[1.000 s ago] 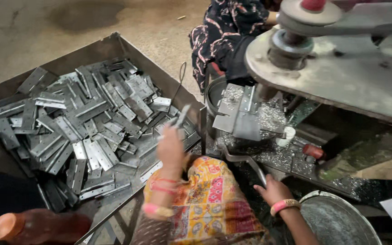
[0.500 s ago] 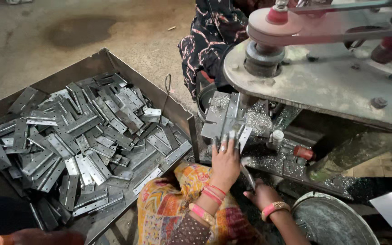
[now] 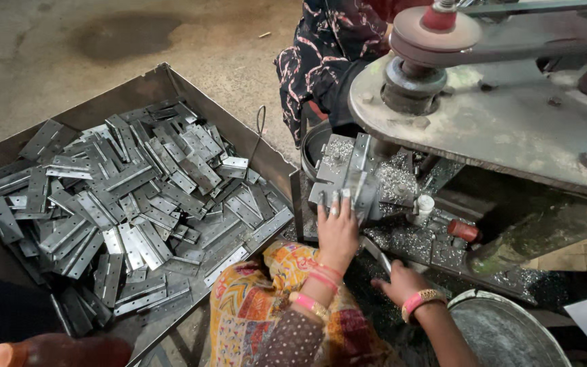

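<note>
Fingers [image 3: 338, 202] of our left hand [image 3: 338, 231] lie spread and flat against the metal strip [image 3: 356, 178] standing in the grey fixture block [image 3: 338, 178] under the machine arm [image 3: 511, 129], pressing rather than gripping it. Half a second ago this hand was lower and only reaching the block; a second ago it hovered over the tray of hinge plates [image 3: 123, 204]. Our right hand [image 3: 399, 280] curls around a thin metal lever [image 3: 377, 255], as before. We see the strip as dull, grey and upright, ringed by bright swarf [image 3: 402, 183].

My left hand [image 3: 338, 231] is pressing a metal hinge plate [image 3: 356, 178] onto the fixture block [image 3: 331, 180]; my right hand [image 3: 399, 282] is resting below it.
</note>
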